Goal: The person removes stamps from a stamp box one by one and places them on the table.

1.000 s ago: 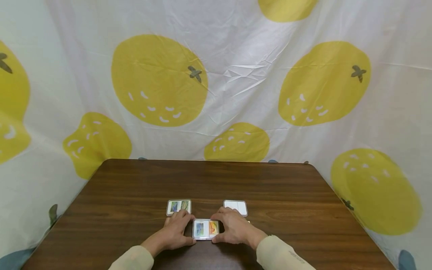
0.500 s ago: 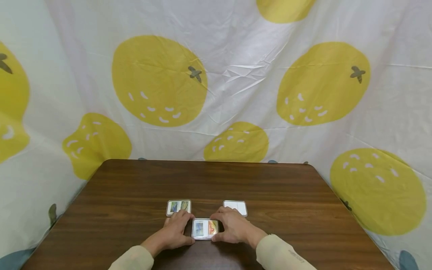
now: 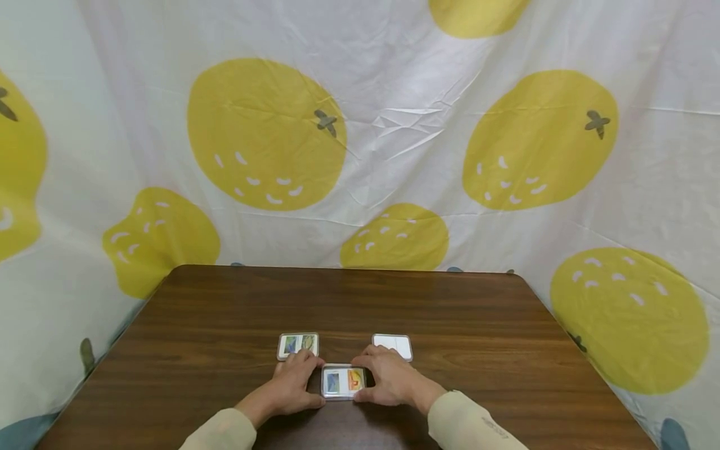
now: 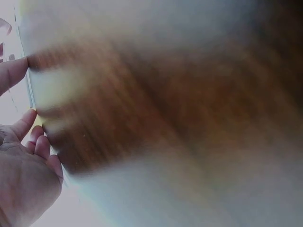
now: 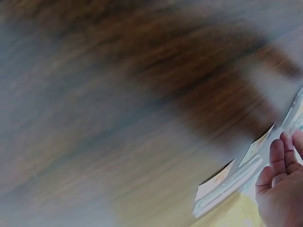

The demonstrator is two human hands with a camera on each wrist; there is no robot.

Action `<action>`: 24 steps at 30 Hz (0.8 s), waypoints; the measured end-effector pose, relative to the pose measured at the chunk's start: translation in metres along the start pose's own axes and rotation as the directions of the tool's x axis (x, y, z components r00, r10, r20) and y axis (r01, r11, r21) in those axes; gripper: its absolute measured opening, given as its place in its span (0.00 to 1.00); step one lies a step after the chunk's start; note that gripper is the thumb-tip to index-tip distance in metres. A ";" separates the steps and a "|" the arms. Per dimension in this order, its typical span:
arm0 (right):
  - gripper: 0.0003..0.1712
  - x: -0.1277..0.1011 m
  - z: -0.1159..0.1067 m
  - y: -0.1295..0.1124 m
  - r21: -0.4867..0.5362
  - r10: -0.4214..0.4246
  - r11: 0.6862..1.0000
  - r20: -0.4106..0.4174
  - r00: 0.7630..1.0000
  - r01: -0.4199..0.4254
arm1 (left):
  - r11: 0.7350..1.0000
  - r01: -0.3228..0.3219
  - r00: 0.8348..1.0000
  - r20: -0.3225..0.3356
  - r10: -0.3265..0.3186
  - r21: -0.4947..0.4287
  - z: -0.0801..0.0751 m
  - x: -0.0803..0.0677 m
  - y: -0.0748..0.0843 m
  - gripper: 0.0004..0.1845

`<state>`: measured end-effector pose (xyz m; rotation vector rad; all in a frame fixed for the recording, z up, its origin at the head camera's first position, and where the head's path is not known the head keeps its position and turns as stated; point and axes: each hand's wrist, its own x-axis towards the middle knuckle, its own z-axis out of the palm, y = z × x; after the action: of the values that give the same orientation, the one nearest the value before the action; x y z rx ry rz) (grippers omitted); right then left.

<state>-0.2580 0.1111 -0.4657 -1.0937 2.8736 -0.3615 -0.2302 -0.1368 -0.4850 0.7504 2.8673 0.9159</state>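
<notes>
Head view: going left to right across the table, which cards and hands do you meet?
Picture card → left hand → card held between the hands → right hand → white card.

A dark wooden table point(image 3: 225, 312) carries 3 card cases point(image 3: 298, 344), point(image 3: 393, 345), point(image 3: 343, 381).
</notes>
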 end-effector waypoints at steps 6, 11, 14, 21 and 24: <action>0.33 0.000 -0.006 0.000 0.018 0.002 1.000 -0.024 1.000 -0.001 | 1.000 -0.004 1.000 -0.013 0.004 0.005 0.005 0.003 -0.008 0.30; 0.34 0.002 -0.012 0.004 0.031 0.019 0.999 -0.032 0.999 -0.018 | 1.000 -0.010 1.000 -0.024 0.011 0.022 0.007 0.004 -0.010 0.29; 0.34 0.004 -0.015 0.008 0.035 0.035 0.999 -0.034 0.999 -0.034 | 1.000 -0.013 0.999 -0.031 0.013 0.019 0.005 0.003 -0.007 0.29; 0.35 0.014 -0.020 0.015 0.007 0.064 0.998 -0.058 0.996 -0.064 | 0.999 0.015 1.000 0.000 -0.015 0.035 0.000 0.002 0.002 0.33; 0.36 0.018 -0.021 0.018 -0.002 0.066 0.998 -0.068 0.995 -0.067 | 0.999 0.026 1.000 0.003 -0.026 0.028 0.000 0.002 0.003 0.34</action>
<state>-0.2858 0.1160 -0.4489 -1.0025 2.9627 -0.3960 -0.2307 -0.1337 -0.4828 0.7150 2.8850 0.8727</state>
